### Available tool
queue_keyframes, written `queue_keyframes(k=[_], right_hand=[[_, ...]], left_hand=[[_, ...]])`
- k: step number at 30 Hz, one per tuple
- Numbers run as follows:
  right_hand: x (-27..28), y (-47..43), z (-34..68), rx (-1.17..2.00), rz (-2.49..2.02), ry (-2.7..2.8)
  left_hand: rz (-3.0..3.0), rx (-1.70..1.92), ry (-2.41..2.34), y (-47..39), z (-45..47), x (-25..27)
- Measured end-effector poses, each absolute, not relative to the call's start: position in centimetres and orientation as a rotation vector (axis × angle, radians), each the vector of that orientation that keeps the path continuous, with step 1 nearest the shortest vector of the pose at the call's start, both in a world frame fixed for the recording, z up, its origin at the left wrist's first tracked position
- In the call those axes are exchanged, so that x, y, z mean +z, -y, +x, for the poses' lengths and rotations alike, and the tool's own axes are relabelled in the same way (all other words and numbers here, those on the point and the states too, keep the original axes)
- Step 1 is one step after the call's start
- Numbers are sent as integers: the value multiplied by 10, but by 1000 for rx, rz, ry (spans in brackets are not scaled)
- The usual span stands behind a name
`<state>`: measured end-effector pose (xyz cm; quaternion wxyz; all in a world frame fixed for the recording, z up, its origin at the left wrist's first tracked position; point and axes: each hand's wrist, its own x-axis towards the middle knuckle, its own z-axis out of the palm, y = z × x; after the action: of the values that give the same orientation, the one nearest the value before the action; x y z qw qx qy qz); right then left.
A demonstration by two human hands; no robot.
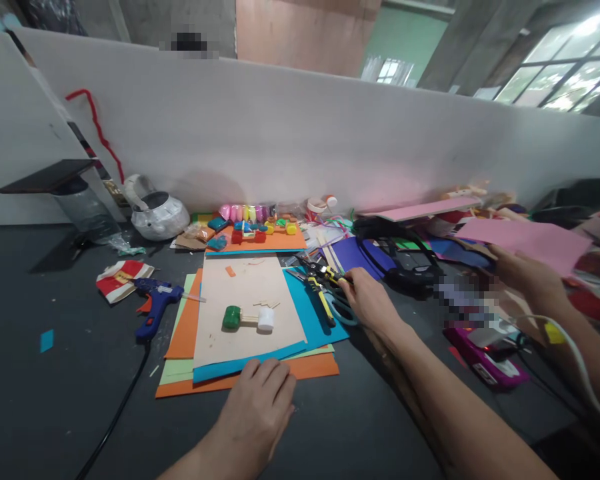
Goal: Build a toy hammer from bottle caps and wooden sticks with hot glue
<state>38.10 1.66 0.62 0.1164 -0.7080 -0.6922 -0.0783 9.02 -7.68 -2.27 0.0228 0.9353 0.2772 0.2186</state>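
My right hand (373,300) is closed round the handle end of a pair of yellow-and-black pliers (329,272) on the table. Just below lie a second yellow-and-black handled tool (321,303) and scissors with grey-blue handles (341,311). My left hand (260,403) lies palm down at the front edge of the stacked coloured sheets, fingers slightly bent and holding nothing visible. On the beige board (250,277) rests a small piece with a green end (232,318), a white end (266,319) and sticks between them. Small stick bits lie beside it.
A blue glue gun (159,308) with a cord lies at left. Behind are a silver pot-like craft (157,215), clay packs (245,213) and black headphones (405,260). Another person's hand (527,277) reaches in at right, near a purple power strip (490,360) and pink sheets (525,243).
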Motion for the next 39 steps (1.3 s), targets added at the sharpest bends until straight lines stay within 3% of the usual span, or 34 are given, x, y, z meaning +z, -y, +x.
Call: queue_keyframes(k=[13,20,33,37,39], right_hand=[[-6,-86,348,-32,-1824,2277],[10,-54,393,-183,-2020,2158],[11,-5,416,-83,-2021,1856],[19,41,419,138,-1912,1790],[17,70,420,462,-1809,1737]], left_hand=[[2865,618,-871,77,88,-26],[2861,638,-860,77,89,-23],[2957,632,-865,81,89,-19],[2937,598,-881,81,91,-13],[2933,570,-876,82,93,-12]])
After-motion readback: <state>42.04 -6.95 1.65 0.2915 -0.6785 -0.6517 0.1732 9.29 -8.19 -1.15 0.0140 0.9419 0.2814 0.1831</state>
